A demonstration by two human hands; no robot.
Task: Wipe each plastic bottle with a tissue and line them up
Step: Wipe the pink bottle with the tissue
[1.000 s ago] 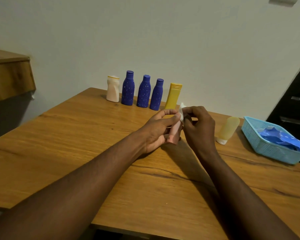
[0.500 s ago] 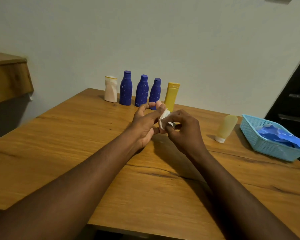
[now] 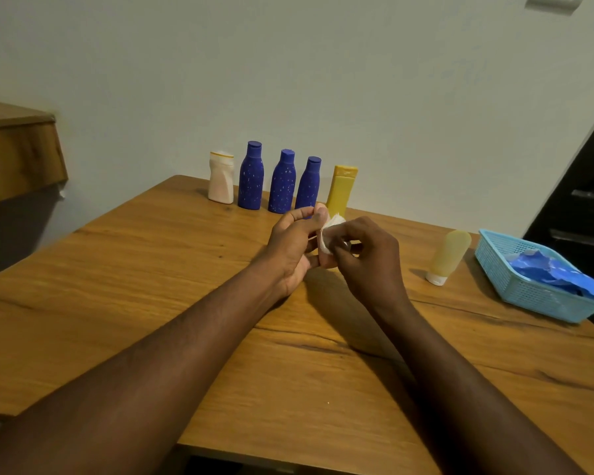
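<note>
My left hand [image 3: 294, 246] grips a small pinkish bottle [image 3: 326, 262], mostly hidden, above the surface [image 3: 151, 286]. My right hand [image 3: 367, 258] pinches a white tissue [image 3: 330, 231] against it. Farther right, a pale yellow bottle [image 3: 448, 257] stands cap-down beside a blue basket [image 3: 528, 296]. At the far edge, five bottles [image 3: 282, 181] stand in line.

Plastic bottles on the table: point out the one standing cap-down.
The pale yellow translucent bottle beside the blue basket; it rests on its white cap.
</note>
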